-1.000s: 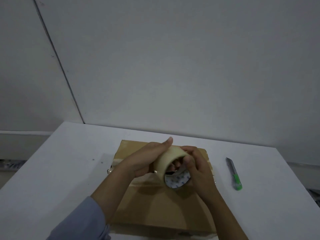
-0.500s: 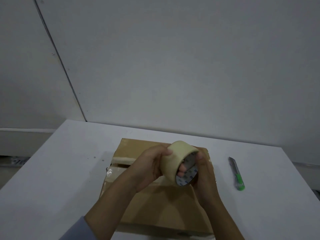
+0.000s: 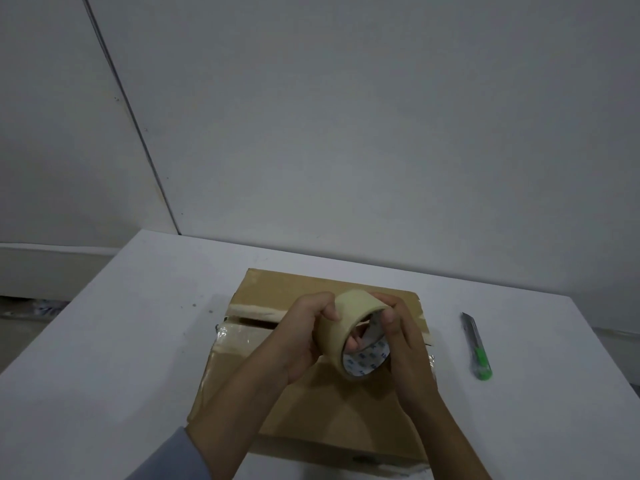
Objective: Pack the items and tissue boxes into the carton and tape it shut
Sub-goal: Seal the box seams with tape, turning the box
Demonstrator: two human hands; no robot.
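Note:
A brown carton [image 3: 325, 403] lies on the white table [image 3: 114, 341] with its top flaps folded down; a narrow gap shows along the seam at its left, with old tape there. Above the carton I hold a beige tape roll [image 3: 341, 327] in both hands. My left hand [image 3: 304, 336] grips its outer band, thumb on top and fingers reaching inside the core. My right hand [image 3: 403, 344] curls over the roll's right rim, thumb pressed on the edge. The roll's printed white core faces me.
A utility knife [image 3: 477, 346] with a green slider lies on the table to the right of the carton. Grey walls stand close behind the table's far edge. The table's left edge drops off toward a low ledge.
Both hands have turned the tape roll a little and shifted their hold on it; the roll stays above the carton's middle. The carton and knife have not moved.

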